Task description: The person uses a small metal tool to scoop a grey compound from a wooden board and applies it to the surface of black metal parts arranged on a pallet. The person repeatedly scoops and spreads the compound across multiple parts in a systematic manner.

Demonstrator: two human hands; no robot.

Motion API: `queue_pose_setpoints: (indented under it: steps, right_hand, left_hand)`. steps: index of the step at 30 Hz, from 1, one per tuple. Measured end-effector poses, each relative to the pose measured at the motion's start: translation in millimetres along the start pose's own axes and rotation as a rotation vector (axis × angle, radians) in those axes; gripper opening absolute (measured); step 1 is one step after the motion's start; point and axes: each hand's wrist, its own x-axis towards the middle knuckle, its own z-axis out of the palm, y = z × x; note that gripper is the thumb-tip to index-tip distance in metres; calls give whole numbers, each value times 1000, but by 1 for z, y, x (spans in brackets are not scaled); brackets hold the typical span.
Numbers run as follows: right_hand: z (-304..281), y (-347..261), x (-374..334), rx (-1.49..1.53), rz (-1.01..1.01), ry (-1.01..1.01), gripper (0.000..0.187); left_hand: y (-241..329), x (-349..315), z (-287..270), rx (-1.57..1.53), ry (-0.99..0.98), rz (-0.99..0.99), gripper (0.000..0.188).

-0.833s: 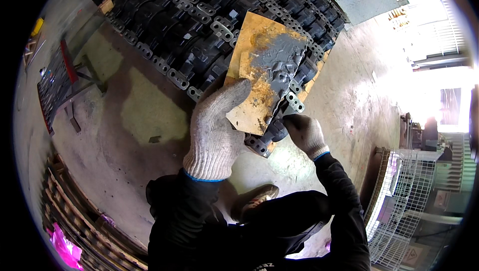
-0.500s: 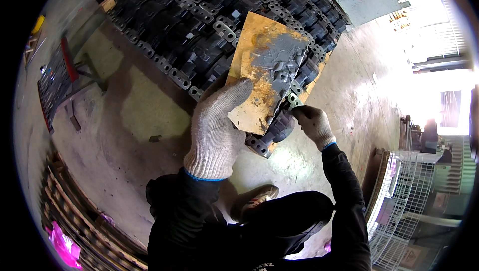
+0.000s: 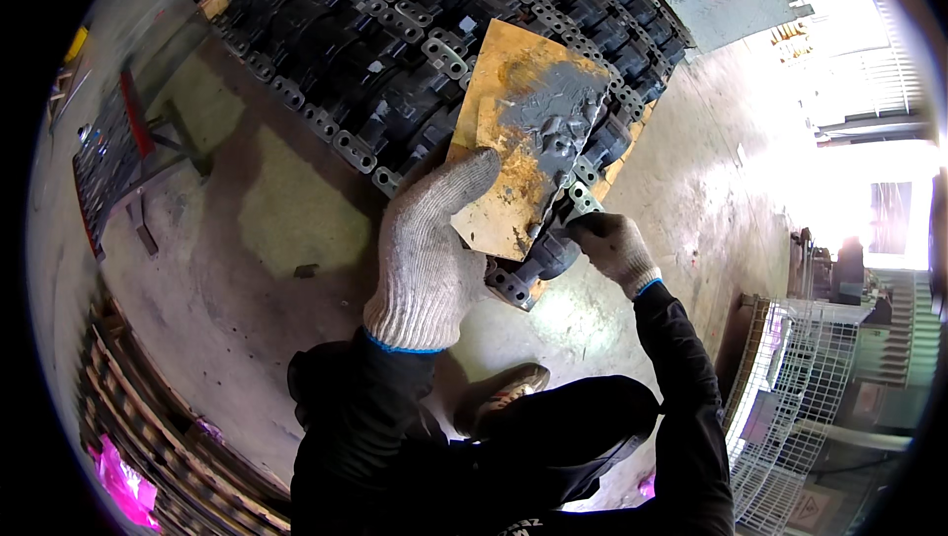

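- Board (image 3: 482, 121), tan and stained, is lying tilted above the near end of a bank of black track rollers (image 3: 336, 62), its underside hidden; whether it is touching them cannot be told.
- Grey paste (image 3: 555, 107) is covering much of its right side and reaching that edge; the board is presumably facing upward so that the paste is sitting on top.
- The person's left hand (image 3: 425, 235), in a knitted glove, is gripping the board by its left edge, the thumb pressing on top and the fingers disappearing beneath. That grip is probably leaving the paste-covered side free and the thumb out of the grey.
- The right hand (image 3: 614, 248), gloved and darkened at the fingertips, is bending its fingers inward at a nearby roller (image 3: 555, 255) and a pale link plate (image 3: 585, 198); whether it is grasping something small cannot be told.
- The board's pasted edge is facing this right hand, likely because a short reach between them is suiting the work.
- Pale wood (image 3: 640, 123) is showing along the rollers' right edge, seemingly supporting them above the concrete floor (image 3: 296, 215).
- A wire cage (image 3: 810, 368) is standing well apart at the right.
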Motion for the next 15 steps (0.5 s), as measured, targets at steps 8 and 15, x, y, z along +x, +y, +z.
queue_pose_setpoints:
  steps: [8,15]
  right_hand:
    - [-1,-10,15,-128,-24,-47,24]
    - [-12,-24,20,-40,80,-32,22]
  left_hand:
    - [-1,-2,1,30,25,-8,43]
    - [1,-1,-1,14,20,7,42]
